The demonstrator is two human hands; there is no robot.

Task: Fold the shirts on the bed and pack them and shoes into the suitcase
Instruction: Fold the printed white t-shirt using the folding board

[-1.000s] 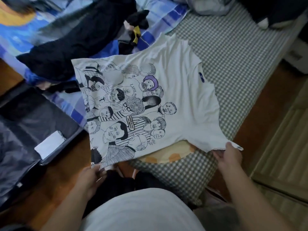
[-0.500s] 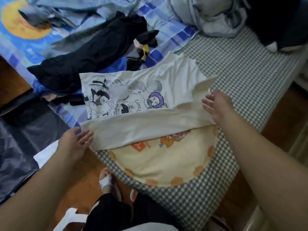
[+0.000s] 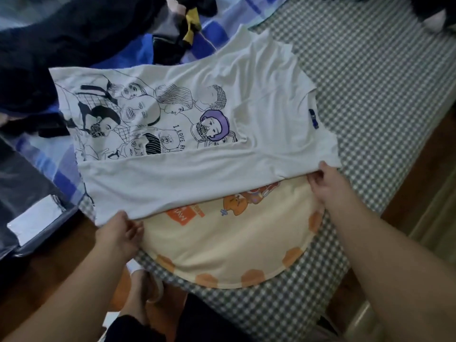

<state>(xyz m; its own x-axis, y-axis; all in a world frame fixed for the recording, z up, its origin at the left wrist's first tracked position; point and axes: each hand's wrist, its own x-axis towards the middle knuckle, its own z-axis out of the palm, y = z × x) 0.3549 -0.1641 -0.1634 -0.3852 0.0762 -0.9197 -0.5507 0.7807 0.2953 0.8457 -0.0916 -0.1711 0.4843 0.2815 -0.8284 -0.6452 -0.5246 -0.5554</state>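
Bed (image 3: 370, 77): checked cover, fills the right and far side; a blue patterned sheet lies far left.
Suitcase (image 3: 22, 193): open on the floor at near left, dark lining, a white tag inside.
Shirt (image 3: 259, 99): white, printed with drawn faces, flat on the bed at centre. Its near part is doubled over the print, so the fold edge faces the person. Long axis runs left to right, collar end at right.
Cushion (image 3: 222, 243): round, cream with orange spots, partly under the shirt's near edge.
Dark clothes (image 3: 74, 33): heaped far left, touching the shirt's far-left corner.
Left hand (image 3: 118, 233): at the fold's near-left corner, fingers curled onto the cloth.
Right hand (image 3: 325, 186): at the near-right end, fingers pinching the edge.
Key relation: the shirt lies just beyond both hands, one at each end of the long fold; neither is clearly nearer, so the next fold likely goes away from the person.
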